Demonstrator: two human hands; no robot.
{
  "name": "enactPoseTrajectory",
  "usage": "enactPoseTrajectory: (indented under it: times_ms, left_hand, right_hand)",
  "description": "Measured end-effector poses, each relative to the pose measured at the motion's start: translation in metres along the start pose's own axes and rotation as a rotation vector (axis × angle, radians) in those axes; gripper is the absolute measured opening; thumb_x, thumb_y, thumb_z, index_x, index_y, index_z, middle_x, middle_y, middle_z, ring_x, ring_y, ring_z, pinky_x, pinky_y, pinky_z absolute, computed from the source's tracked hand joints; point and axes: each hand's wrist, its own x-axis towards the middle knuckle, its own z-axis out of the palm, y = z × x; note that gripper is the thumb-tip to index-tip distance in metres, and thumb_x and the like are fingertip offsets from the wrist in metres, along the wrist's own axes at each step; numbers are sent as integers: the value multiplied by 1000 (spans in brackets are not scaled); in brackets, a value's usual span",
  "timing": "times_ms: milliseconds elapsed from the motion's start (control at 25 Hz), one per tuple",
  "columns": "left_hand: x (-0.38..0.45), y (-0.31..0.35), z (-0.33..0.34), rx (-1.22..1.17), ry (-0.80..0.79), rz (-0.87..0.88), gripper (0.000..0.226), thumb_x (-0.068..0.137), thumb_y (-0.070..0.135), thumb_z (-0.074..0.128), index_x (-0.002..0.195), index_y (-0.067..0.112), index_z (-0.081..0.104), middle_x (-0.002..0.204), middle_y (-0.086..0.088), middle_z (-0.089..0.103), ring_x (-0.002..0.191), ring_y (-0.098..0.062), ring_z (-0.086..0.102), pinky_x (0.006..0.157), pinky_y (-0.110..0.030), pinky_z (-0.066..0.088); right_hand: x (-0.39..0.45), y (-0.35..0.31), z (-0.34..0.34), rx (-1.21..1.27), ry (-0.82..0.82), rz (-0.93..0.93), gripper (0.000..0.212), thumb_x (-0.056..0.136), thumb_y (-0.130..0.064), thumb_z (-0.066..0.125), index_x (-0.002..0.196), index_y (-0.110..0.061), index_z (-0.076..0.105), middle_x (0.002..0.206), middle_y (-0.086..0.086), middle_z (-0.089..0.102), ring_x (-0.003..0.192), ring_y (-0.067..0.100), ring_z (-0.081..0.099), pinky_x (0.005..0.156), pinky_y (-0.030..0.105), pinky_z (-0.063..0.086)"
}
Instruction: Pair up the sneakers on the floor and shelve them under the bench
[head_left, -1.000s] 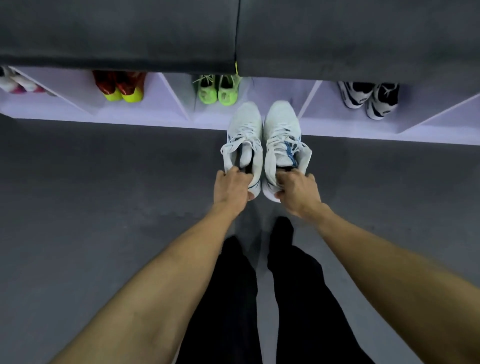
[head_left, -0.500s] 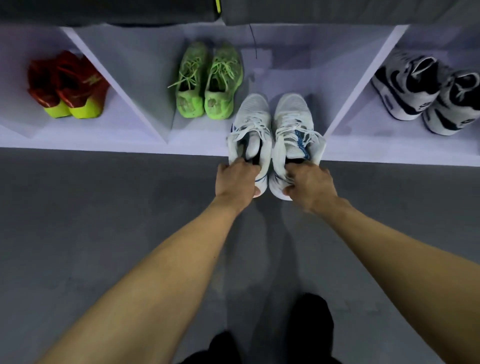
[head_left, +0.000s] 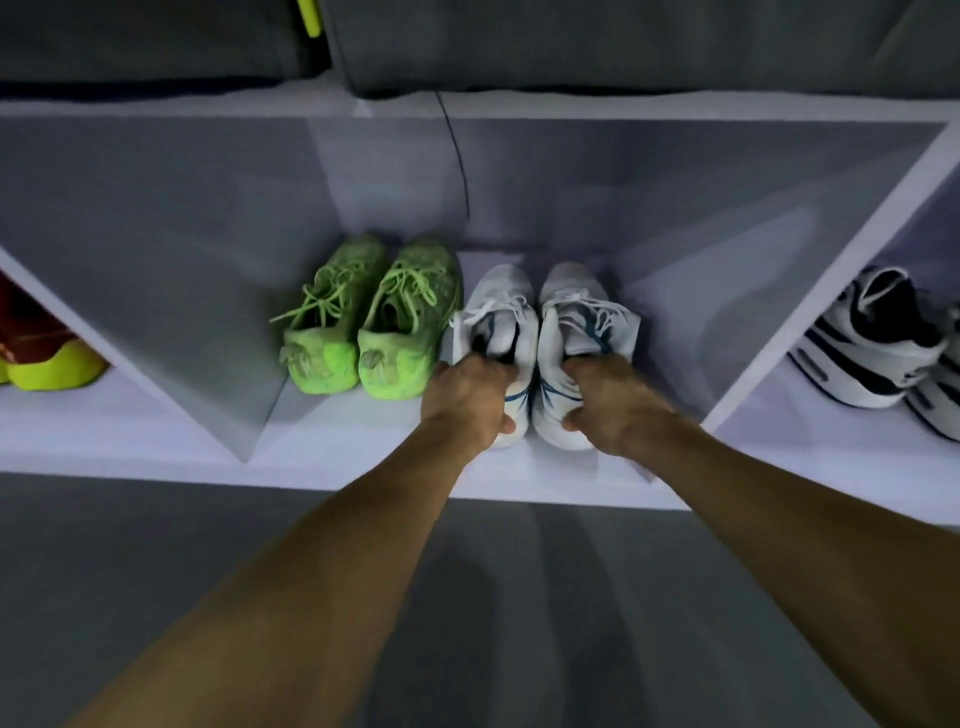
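Two white sneakers with blue trim stand side by side, toes pointing inward, in the middle compartment of the white shelf under the bench. My left hand grips the heel of the left white sneaker, fingers inside its opening. My right hand grips the heel of the right white sneaker the same way. Both heels are partly hidden by my hands. A green pair stands just left of them in the same compartment.
A red and yellow pair fills the left compartment, a black and white pair the right one. Slanted white dividers bound the middle compartment. Dark grey bench cushions lie above; grey floor lies in front.
Both hands have carried the white pair forward from the shelf's front edge into the middle compartment, beside the green pair. My head has dropped lower and closer to the shelf.
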Motion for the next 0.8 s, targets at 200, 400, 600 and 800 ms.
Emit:
enactPoseTrajectory:
  times_ms: [200,400,600,800]
  left_hand:
    - [46,-8,0,52,40,-21,47,82,30,75,125,23,57,126,-2,60,117,-22,57,94,-34,43]
    - [67,-11,5,34,120,35,54,84,29,73,132,20,51,134,-3,54,126,-23,49,99,-36,40]
    - [44,-22,17,-73,84,56,96,77,28,80,152,19,20,159,0,16,148,-16,8,107,-40,39]
    - [-33,-14,-2,0,-147,-25,104,78,29,78,155,20,9,162,3,2,148,-20,12,106,-45,39]
  right_hand:
    - [41,3,6,-94,76,-31,47,90,-14,63,134,-11,48,140,7,49,130,25,46,103,30,37]
    - [64,7,10,-114,115,-51,45,93,-18,57,135,-9,44,142,8,45,134,23,38,107,29,30]
    - [47,10,21,-123,125,-58,81,86,-34,67,149,-15,21,155,3,25,144,21,20,116,36,23]
    - [-31,-6,9,-22,40,-64,81,85,-34,67,150,-21,21,158,0,20,146,21,16,115,42,26]
